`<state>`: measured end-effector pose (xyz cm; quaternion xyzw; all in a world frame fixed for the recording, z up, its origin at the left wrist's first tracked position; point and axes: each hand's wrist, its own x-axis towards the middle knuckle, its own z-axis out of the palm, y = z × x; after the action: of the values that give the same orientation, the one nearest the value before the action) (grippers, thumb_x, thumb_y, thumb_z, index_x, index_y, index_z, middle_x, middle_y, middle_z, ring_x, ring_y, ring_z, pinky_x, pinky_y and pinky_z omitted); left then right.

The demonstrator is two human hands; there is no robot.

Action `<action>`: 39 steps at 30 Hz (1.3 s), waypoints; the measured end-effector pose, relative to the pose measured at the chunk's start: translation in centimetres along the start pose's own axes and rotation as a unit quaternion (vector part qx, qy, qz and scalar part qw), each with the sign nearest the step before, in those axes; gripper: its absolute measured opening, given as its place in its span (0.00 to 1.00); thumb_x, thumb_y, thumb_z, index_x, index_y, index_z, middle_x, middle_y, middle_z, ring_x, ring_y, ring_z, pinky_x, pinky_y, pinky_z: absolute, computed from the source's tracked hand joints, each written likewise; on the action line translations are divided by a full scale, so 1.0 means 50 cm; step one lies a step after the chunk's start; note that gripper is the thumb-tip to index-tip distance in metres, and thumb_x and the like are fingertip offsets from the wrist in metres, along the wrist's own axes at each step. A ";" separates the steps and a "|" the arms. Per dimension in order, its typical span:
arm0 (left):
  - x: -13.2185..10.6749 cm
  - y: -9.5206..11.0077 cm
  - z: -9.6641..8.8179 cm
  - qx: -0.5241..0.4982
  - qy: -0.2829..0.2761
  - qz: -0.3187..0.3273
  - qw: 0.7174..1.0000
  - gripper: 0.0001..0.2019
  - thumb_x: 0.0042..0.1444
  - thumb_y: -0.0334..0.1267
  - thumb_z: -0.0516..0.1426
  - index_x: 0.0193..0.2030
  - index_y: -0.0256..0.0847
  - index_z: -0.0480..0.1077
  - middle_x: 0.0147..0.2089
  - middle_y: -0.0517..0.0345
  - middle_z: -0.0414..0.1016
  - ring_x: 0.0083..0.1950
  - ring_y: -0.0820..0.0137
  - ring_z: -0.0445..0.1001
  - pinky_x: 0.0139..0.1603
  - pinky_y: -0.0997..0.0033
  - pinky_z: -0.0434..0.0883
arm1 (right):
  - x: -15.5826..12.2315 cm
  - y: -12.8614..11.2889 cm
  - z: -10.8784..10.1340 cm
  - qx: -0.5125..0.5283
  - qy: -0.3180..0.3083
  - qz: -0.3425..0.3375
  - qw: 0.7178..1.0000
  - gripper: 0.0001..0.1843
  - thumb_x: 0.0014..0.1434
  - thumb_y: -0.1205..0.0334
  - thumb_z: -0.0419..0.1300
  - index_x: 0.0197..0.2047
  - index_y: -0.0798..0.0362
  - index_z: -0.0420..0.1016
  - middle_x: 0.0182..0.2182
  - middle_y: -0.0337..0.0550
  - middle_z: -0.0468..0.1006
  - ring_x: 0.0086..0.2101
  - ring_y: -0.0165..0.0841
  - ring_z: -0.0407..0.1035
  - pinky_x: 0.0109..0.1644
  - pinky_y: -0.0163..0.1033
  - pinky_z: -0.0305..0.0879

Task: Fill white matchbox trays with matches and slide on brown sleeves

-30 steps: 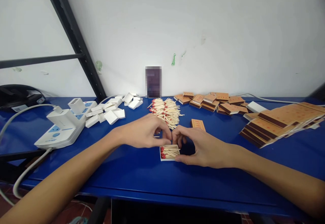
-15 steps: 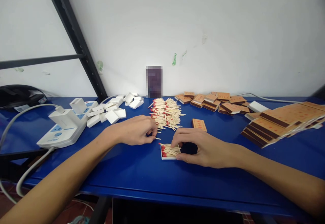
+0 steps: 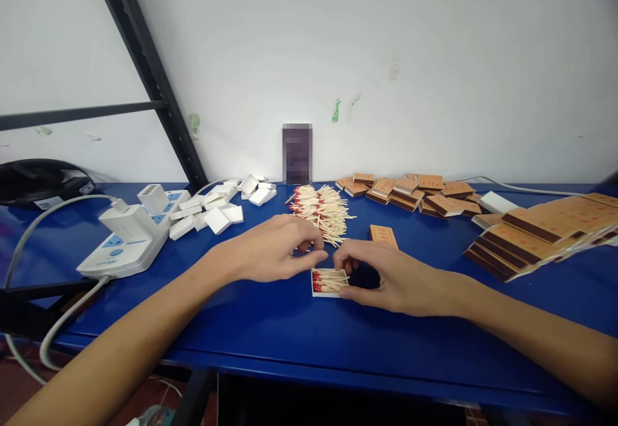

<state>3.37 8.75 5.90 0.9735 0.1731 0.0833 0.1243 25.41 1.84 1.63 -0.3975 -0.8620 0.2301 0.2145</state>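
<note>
A white matchbox tray (image 3: pixel 330 295) full of red-tipped matches (image 3: pixel 329 280) lies on the blue table. My right hand (image 3: pixel 386 278) grips its right end, thumb on the near side and curled fingers at the far side. Just beyond the tray's left corner hovers my left hand (image 3: pixel 280 249), thumb and bent fingers apart, no match visible between them. Behind both hands is a heap of loose matches (image 3: pixel 321 210), its near part covered by the left hand. One brown matchbox sleeve (image 3: pixel 383 236) lies beyond my right hand, partly hidden by it.
Empty white trays (image 3: pixel 217 220) are piled at the back left beside a power strip (image 3: pixel 130 239) with cables. Brown matchbox sleeves (image 3: pixel 444 204) lie scattered at the back right, near a stack of sleeves (image 3: pixel 535 233). A pixelated dark panel (image 3: pixel 297 154) stands against the wall.
My left hand has moved right toward the tray, and its thumb and fingers have parted. My right fingers have drawn from over the matches to the tray's far side. The view has shifted slightly.
</note>
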 end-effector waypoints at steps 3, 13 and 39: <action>-0.006 -0.017 0.003 0.036 -0.038 -0.013 0.999 0.15 0.65 0.43 0.50 0.32 0.38 0.70 0.28 0.60 0.71 0.28 0.72 0.66 0.31 0.69 0.59 | -0.001 0.004 0.000 -0.003 -0.005 -0.020 1.000 0.07 0.63 0.57 0.58 0.38 0.51 0.66 0.35 0.40 0.70 0.34 0.32 0.63 0.38 0.38 0.62; -0.003 -0.016 0.023 0.058 -0.085 0.006 0.995 0.14 0.68 0.41 0.47 0.31 0.40 0.62 0.27 0.61 0.67 0.29 0.70 0.64 0.33 0.69 0.58 | -0.003 -0.006 -0.001 0.020 -0.044 -0.012 0.999 0.13 0.71 0.55 0.45 0.39 0.51 0.65 0.39 0.42 0.66 0.37 0.32 0.61 0.44 0.41 0.61; -0.025 -0.057 -0.035 0.078 -0.040 -0.033 0.996 0.20 0.60 0.57 0.52 0.34 0.39 0.67 0.31 0.59 0.69 0.31 0.70 0.65 0.33 0.69 0.57 | 0.000 0.004 0.007 -0.070 0.018 0.027 0.997 0.10 0.57 0.65 0.58 0.42 0.50 0.64 0.39 0.40 0.71 0.36 0.34 0.65 0.39 0.39 0.63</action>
<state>0.98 11.26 6.65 0.9766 0.2057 0.0269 0.0572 25.33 1.86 1.23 -0.4390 -0.8609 0.1672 0.1956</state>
